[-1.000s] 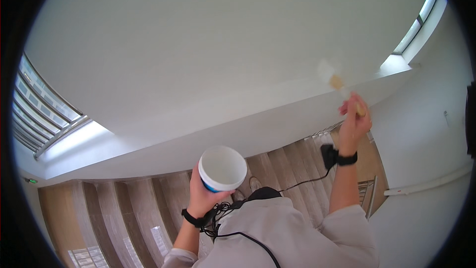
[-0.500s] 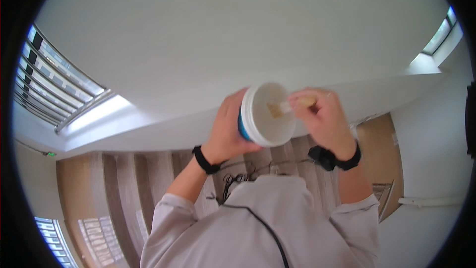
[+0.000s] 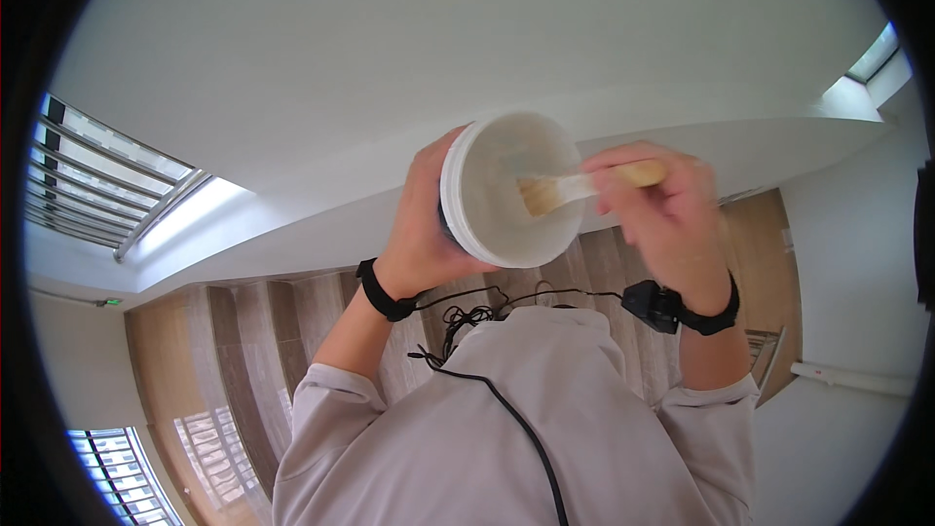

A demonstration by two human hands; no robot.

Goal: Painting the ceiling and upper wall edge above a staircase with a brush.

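Note:
In front of my chest, my left hand (image 3: 421,224) grips a white plastic tub (image 3: 466,205) round its side, with the open mouth tilted toward me. My right hand (image 3: 672,214) is closed round the pale wooden handle of a paintbrush (image 3: 545,195). The brush's light-coloured bristles are inside the tub's mouth, and its white collar crosses the rim. Pale smears show on the tub's inner wall; how much it holds I cannot tell. My fingers behind the tub are hidden.
A white wall (image 3: 467,39) fills the far side. Metal window bars (image 3: 107,185) are at left, a small window (image 3: 874,54) at upper right. Below lie wood-toned steps (image 3: 239,351). A black cable (image 3: 506,409) runs down my shirt to a device (image 3: 651,306) on my right wrist.
The tub has risen a little and shifted left in view. My right hand has moved right and drawn the brush partly out, so more of its collar and handle shows.

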